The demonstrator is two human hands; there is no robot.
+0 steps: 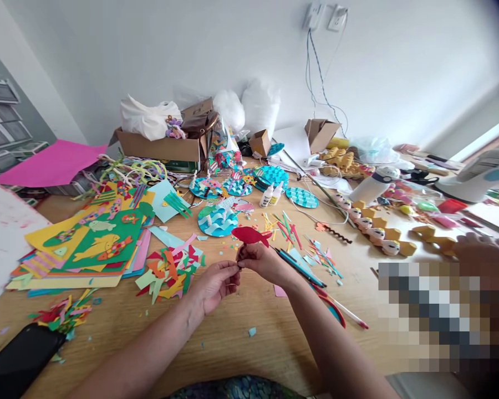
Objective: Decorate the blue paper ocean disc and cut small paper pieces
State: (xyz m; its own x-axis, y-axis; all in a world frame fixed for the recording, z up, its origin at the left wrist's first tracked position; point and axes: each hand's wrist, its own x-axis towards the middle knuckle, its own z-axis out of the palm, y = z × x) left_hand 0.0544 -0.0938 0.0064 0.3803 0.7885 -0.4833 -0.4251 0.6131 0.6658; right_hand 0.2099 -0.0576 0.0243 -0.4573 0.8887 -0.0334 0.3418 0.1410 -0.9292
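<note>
A red paper fish [251,235] is pinched in my right hand [266,263], raised over the middle of the table. My left hand [221,284] is beside it with thumb and forefinger pressed together at the right hand's fingertips; what they hold, if anything, is too small to make out. Behind the fish lies a round blue disc [218,220] with pale wavy strips. Two white glue bottles [266,196] stand farther back. Left of my hands is a heap of coloured paper scraps [172,271]. Pencils [301,267] lie just right of my right hand.
Stacked coloured paper [108,244] covers the left, with a black phone [23,357] in front. Red-handled scissors [332,305] lie right of centre. A row of egg-carton figures [374,230] stands at right, near another person's hand [482,252]. A cardboard box [162,149] sits behind.
</note>
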